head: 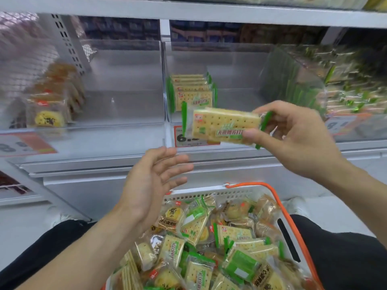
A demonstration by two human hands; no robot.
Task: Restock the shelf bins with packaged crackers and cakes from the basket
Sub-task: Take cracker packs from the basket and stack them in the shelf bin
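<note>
Backdrop: white store shelving [188,12] across the upper frame, clear plastic bins in a row beneath it, red price tags [194,141] clipped to the bin fronts.
Middle bin [230,80]: mostly bare; a short upright row of cracker packs [191,91] is stacked at its left end.
Left bin [117,80]: a few round cake packs [50,116] at far left, blurred.
Right hand [297,139]: one cracker pack [222,127] is pinched at its right end, thumb below, fingers above, held level in front of the middle bin.
Left hand [150,185]: spread, palm up, nothing held, centre frame above the basket [209,193].
Basket: lower centre, white with an orange rim, heaped with mixed cracker and cake packs.
Pack look: clear film, green crimped ends, pale perforated crackers visible, green label band.
Handling: judged light; film likely slippery; crackers stiff but brittle, so squeezing or dropping is to be avoided.
Grip point: flat faces near one end, or the crimped seal.
</note>
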